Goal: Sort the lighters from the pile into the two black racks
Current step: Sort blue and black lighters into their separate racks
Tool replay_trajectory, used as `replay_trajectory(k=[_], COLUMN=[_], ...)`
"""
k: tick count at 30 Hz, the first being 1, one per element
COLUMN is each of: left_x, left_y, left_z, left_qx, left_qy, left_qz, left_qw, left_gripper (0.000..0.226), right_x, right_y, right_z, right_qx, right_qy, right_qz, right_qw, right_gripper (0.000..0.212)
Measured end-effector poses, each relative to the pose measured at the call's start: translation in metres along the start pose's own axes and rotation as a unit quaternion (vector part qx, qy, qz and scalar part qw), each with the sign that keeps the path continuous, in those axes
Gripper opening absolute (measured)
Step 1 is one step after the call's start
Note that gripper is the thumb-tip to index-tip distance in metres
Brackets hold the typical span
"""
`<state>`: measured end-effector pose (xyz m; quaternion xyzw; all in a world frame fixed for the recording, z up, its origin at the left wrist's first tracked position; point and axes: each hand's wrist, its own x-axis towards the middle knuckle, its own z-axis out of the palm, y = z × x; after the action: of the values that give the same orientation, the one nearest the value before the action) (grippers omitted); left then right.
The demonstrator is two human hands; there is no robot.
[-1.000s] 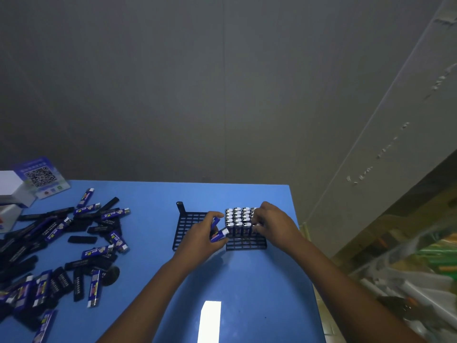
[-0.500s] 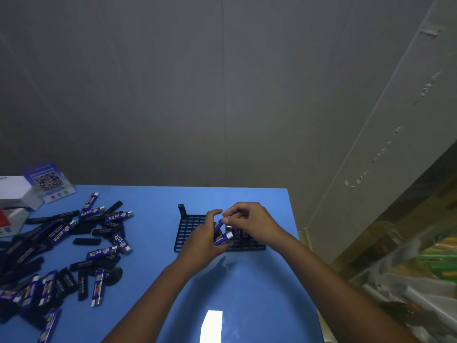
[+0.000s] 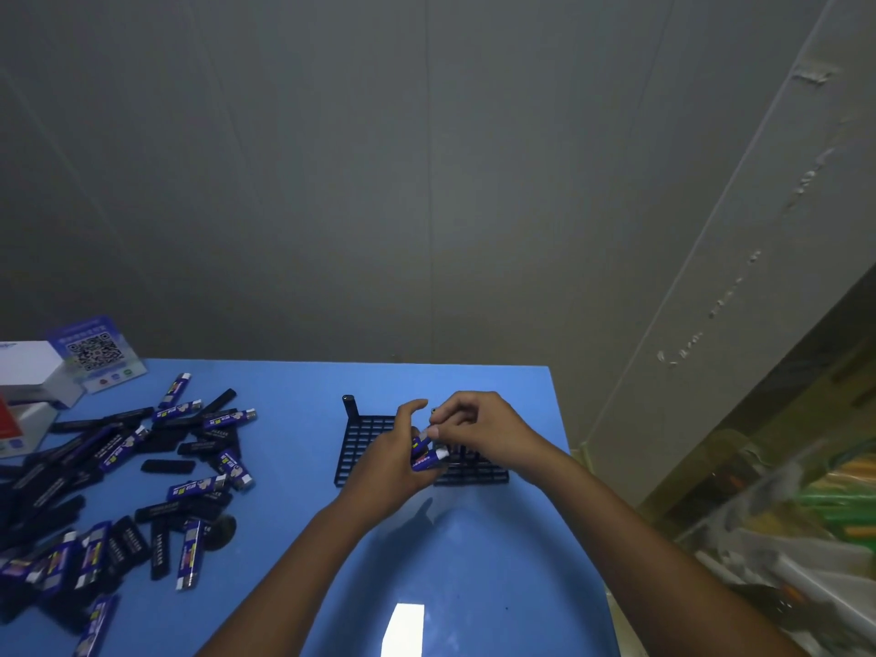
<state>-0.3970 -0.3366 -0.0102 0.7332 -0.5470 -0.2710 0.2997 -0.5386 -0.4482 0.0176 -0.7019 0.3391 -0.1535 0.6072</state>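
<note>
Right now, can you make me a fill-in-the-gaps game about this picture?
1. The loose pile of blue and black lighters lies on the ____ side of the table.
2. The flat table top is coloured ____.
3. The left hand holds blue lighters over the ____ grid racks.

Missing words: left; blue; black.

1. My left hand (image 3: 386, 471) grips two blue lighters (image 3: 426, 458) over the black racks (image 3: 365, 438).
2. My right hand (image 3: 479, 431) pinches the top of one of them.
3. The racks sit side by side on the blue table (image 3: 294, 490); my hands hide much of the right one.
4. The pile (image 3: 118, 476) of blue and black lighters lies well to the left.
5. A QR card (image 3: 95, 353) stands at the far left corner beside a white box (image 3: 28, 369).
</note>
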Motion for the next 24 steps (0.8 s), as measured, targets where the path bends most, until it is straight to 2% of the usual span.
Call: replay_trajectory(k=[4,11,16,18,21,24], left_x=[0.001,0.002,0.004,0.006,0.007,0.008], left_y=[-0.007,-0.015,-0.014,-0.013,-0.013,-0.013], left_z=[-0.002,-0.003,0.000,0.001,0.002,0.004], left_qx=[-0.007,-0.014,-0.011,-0.012,-0.013,-0.011], left_qy=[0.010,0.020,0.016,0.015,0.013,0.010], left_qz=[-0.011,-0.031,-0.042,-0.042,-0.036,-0.034], left_qw=[1.000,0.999,0.999,0.999,0.999,0.999], left_gripper=[0.085,0.083,0.083,0.082,0.082,0.081], right_x=[0.002,-0.001,-0.001,0.001,0.002,0.000], right_y=[0.001,0.006,0.016,0.021,0.029,0.031], right_z=[-0.012,-0.032,-0.034,-0.033,-0.039,-0.045], right_qx=[0.048,0.067,0.181,0.223,0.192,0.135], right_qy=[0.019,0.043,0.082,0.104,0.105,0.080], right_qz=[0.013,-0.010,0.038,0.052,0.049,0.033], right_qw=[0.999,0.997,0.979,0.968,0.975,0.987], right_gripper=[0.015,0.025,0.012,0.014,0.019,0.037])
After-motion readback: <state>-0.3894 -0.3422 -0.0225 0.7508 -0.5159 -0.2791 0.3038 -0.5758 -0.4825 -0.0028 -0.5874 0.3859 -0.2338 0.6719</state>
